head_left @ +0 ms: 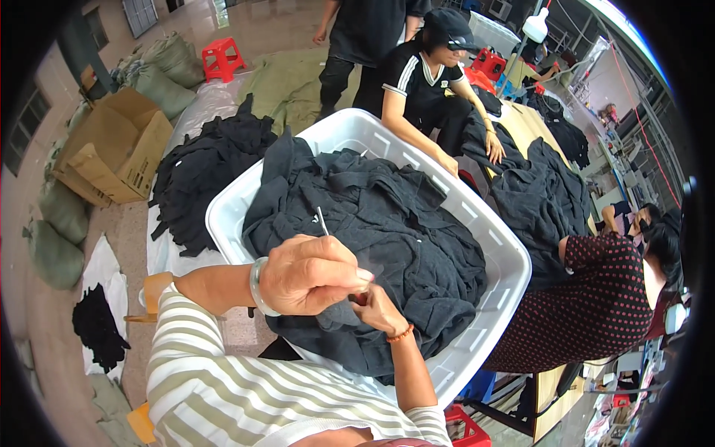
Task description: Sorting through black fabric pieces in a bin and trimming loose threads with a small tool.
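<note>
My left hand (pixel 316 274), a pale bangle at its wrist, is closed above a heap of dark grey garments (pixel 387 216). A slim metal tool (pixel 322 221) sticks up from behind its knuckles; the rest is hidden by the fist, so its kind does not show. Thumb and forefinger of that hand are pinched together. Just below and to the right, my right hand (pixel 381 311), with an orange bead bracelet, is closed on dark grey cloth (pixel 339 316). Its fingertips are partly covered by the left hand. The garments fill a large white plastic tub (pixel 514 257).
Beyond the tub a co-worker in a black cap (pixel 447 30) sits with a hand at its rim. Another person in a dotted top (pixel 588 305) is at the right, by a table of dark cloth (pixel 544 194). Leftward are a black cloth pile (pixel 212 175) and a cardboard box (pixel 119 149).
</note>
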